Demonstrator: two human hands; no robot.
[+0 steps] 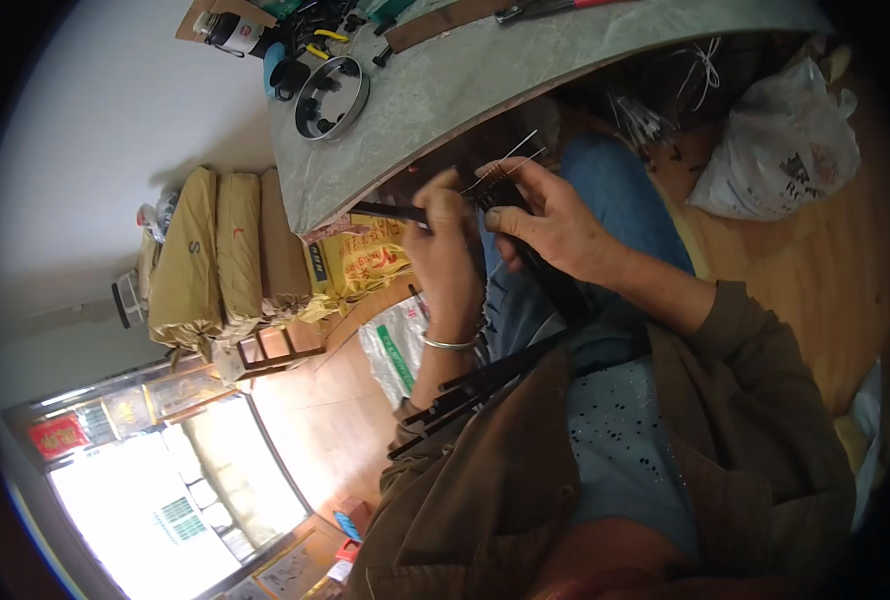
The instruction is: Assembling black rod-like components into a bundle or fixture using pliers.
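Observation:
My right hand (563, 225) is closed round a long black flat piece (555, 285), with the thumb pressed on top. At its upper end a row of small coppery bits shows, and thin bare metal wires (523, 150) stick out there. Close beside it my left hand (445, 255), a little smeared by motion, has its fingers curled round a dark rod (390, 211) that juts out leftward. The kind of rod cannot be made out. More slim black strips (465, 385) lie across my lap, against the brown jacket.
Above my hands runs a grey tabletop's edge (415, 125). A round metal tray (359, 100) with black parts, yellow-handled pliers (317, 48) and a bottle (233, 34) stand on it. Wrapped brown bundles (190, 265) are at left. A white plastic bag (780, 150) sits at right.

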